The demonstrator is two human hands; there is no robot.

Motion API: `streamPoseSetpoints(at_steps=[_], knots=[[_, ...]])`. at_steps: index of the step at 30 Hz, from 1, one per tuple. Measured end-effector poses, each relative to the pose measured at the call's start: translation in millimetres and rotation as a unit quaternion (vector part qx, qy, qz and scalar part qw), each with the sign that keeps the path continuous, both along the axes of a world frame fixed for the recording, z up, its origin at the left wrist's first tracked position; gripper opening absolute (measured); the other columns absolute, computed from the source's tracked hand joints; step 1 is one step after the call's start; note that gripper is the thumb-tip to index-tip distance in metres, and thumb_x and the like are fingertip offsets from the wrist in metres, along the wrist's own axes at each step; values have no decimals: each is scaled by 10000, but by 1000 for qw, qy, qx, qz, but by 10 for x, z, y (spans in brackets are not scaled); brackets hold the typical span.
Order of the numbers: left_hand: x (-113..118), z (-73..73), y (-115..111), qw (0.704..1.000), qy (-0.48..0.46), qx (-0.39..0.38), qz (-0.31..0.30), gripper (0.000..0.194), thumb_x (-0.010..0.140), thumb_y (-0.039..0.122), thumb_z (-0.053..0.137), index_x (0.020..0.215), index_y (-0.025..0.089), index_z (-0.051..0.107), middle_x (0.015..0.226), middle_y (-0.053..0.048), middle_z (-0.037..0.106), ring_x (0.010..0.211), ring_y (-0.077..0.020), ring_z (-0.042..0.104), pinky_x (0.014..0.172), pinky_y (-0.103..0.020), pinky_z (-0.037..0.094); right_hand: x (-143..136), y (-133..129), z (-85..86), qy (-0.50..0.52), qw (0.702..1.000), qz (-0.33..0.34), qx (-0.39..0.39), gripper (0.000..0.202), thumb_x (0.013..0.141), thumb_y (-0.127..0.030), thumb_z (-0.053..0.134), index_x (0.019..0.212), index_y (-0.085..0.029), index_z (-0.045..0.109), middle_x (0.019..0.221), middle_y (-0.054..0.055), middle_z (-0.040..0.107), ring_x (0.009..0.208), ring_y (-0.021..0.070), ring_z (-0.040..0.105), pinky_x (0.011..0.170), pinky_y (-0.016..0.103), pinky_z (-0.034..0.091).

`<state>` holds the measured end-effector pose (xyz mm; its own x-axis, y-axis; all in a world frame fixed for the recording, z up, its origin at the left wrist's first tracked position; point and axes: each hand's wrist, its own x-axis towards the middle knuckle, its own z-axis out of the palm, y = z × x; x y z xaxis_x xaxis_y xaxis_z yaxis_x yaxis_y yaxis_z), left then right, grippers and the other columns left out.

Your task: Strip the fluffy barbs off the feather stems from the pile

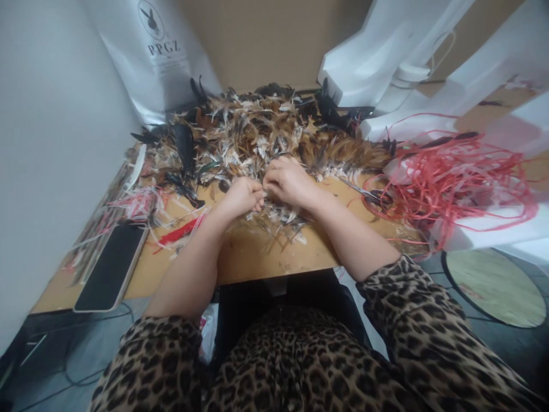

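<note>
A heap of brown, black and cream feathers (257,123) spreads over the wooden table (274,257). At its front edge my left hand (242,196) is closed, thumb and fingers pinched together. Close against it, my right hand (288,182) is also closed, its fingers bent down toward the left fingertips. Whatever lies between the fingers is too small and hidden to make out. Loose feather pieces (283,220) lie just below both hands. To the right, scissors (364,191) rest beside the heap, their handles partly under red strings.
A tangle of red plastic string (467,177) covers the table's right side. On the left lie a phone (112,268), a red bundle (180,230), pink-white strings (141,205) and thin sticks (96,229). A white printed bag (158,68) stands behind. A round panel (495,289) is low at right.
</note>
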<state>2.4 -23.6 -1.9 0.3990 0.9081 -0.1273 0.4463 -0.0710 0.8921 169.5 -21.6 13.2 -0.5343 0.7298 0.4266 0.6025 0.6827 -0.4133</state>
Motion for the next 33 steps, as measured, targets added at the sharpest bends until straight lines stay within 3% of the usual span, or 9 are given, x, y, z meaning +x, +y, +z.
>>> streamPoseSetpoints(at_steps=[3,7,11,15,19,22,25,28,33], knots=[[-35,29,-29,993,-54,-54,-95,182,691,237,632,588,86,626,493,-44,595,404,-92,537,413,-182,428,106,59,7,99,983,66,-144,160,718,-276,575,691,-130,634,725,41,589,717,140,499,697,284,359],[-58,35,-29,954,-251,-146,-71,206,653,262,685,766,92,657,555,-24,606,404,-56,513,392,-142,393,99,86,-33,310,901,75,-295,193,589,-288,698,647,-128,606,612,-8,578,613,103,505,640,247,389],[-42,24,-23,883,-405,-231,-46,178,628,211,705,744,104,624,509,23,537,361,-3,422,332,-85,276,-71,54,-93,475,797,97,-361,233,558,-278,727,675,-130,590,643,-11,599,626,96,536,667,251,425],[-17,34,-39,839,-456,-292,-54,99,656,138,667,719,109,596,482,52,472,327,18,353,306,-64,211,-173,36,-135,520,761,114,-371,198,582,-255,713,656,-128,581,642,-9,601,603,89,542,651,241,431],[-5,35,-46,817,-471,-328,-51,66,687,133,642,705,101,588,475,58,442,326,24,351,303,-53,206,-187,44,-139,528,762,111,-359,177,588,-237,701,660,-131,579,614,-17,588,600,88,537,649,238,426],[1,23,-35,822,-461,-331,-45,92,698,155,645,745,89,601,486,55,452,331,26,356,305,-53,214,-167,49,-110,515,786,86,-332,176,585,-235,697,666,-131,580,604,-22,589,591,84,528,638,228,418],[-8,17,-10,851,-429,-301,-26,136,703,186,654,779,82,610,500,43,486,349,21,386,326,-60,260,-117,51,-66,475,824,48,-306,171,604,-252,675,626,-129,559,568,-23,577,549,76,506,594,218,401],[-50,17,28,900,-367,-234,-11,172,665,216,693,734,81,611,538,9,556,405,-9,476,385,-85,354,-50,54,-19,432,859,5,-274,167,594,-234,670,597,-126,543,549,-32,555,517,58,462,555,202,369],[-152,12,74,971,-207,-117,32,262,610,304,728,734,87,648,558,-24,610,419,-50,520,405,-135,398,10,72,15,393,878,-34,-269,153,571,-209,661,581,-120,536,562,-29,551,519,53,431,532,199,337]])
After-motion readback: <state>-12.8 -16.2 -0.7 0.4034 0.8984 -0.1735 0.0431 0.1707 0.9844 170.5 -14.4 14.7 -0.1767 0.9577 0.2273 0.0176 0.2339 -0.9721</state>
